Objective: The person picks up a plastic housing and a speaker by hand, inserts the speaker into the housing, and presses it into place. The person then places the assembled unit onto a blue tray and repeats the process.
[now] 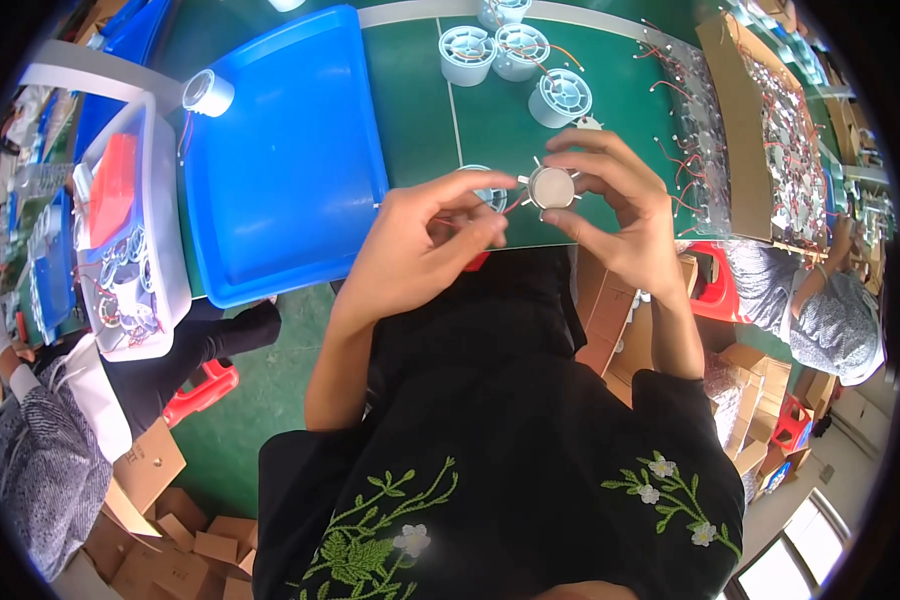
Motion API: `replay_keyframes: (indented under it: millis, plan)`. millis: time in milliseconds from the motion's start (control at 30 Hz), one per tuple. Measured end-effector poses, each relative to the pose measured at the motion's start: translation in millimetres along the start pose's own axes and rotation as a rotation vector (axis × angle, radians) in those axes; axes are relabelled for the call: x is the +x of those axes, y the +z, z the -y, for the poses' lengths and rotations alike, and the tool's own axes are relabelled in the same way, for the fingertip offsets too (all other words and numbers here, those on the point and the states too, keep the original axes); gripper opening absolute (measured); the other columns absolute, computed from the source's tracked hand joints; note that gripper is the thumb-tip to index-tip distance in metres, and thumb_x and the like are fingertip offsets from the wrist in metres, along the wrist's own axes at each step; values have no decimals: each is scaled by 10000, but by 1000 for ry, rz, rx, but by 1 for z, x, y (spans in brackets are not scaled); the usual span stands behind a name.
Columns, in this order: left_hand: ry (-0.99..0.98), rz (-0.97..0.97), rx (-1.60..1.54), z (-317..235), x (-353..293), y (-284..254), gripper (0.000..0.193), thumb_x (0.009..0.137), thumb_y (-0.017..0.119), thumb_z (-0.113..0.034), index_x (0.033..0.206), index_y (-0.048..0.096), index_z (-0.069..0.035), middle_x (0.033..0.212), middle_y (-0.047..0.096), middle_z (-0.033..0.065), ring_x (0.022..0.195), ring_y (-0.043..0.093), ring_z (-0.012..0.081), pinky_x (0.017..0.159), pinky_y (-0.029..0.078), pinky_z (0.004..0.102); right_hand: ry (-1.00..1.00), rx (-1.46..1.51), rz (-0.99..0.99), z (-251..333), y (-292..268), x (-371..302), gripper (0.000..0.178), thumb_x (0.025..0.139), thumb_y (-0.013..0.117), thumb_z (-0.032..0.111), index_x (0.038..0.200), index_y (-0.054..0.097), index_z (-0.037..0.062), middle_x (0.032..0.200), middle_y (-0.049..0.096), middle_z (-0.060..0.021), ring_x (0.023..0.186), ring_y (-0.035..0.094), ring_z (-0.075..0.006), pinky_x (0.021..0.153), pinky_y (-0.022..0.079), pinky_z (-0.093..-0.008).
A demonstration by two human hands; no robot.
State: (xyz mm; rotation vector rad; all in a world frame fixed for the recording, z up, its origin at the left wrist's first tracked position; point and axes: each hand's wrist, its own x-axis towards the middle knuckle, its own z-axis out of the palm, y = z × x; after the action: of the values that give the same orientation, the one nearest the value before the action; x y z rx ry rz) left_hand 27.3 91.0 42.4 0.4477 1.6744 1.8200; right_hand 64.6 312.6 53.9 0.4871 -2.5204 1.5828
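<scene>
Between the thumb and fingers of my right hand (620,205) is a small round motor-like disc (553,187) with a pale flat face and short tabs around its rim. A thin red wire (515,205) runs from it toward my left hand (425,225), whose thumb and fingers are closed on the wire. My left index fingertip is close to the disc's left side. Partly hidden behind the left fingers, a white round plastic housing (486,190) sits on the green table (410,100). Just beyond my right hand lies a small pale part (589,123).
Several white housings (560,97) stand at the back. On the left are a blue tray (280,150), a white housing (208,93) at its edge, and a translucent bin (165,200). Wired parts (695,140) and a cardboard box (735,130) lie right. People sit on both sides.
</scene>
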Motion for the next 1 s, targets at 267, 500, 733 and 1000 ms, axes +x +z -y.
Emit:
replay_keyframes:
  millis: [267,500,733,1000]
  plan:
    - [344,-212,849,13,-4,-9,102,808,704,-77,903,706,-37,798,662,59,768,585,238,708,437,354,-33,35,72,-18,30,9,421,729,709,-109,1123,638,20,1185,604,-124,1049,616,-216,831,526,-302]
    - [450,-330,910,22,0,-21,64,779,725,-57,838,711,-35,733,626,59,702,555,244,673,431,355,-69,-45,112,-20,32,16,423,738,678,-124,1132,629,23,1174,596,-138,1061,619,-274,829,533,-347]
    - [425,-506,901,40,-5,-20,56,752,738,-71,799,710,-59,720,588,40,707,525,245,623,400,362,-71,-190,116,-17,43,13,420,743,669,-117,1141,619,8,1149,573,-159,1006,617,-313,797,530,-371]
    - [410,-572,970,57,-9,-14,42,765,721,-23,792,706,-51,693,589,45,657,508,222,598,404,343,-163,-374,125,-17,52,11,419,730,694,-83,1133,635,14,1093,577,-157,849,582,-302,723,509,-386]
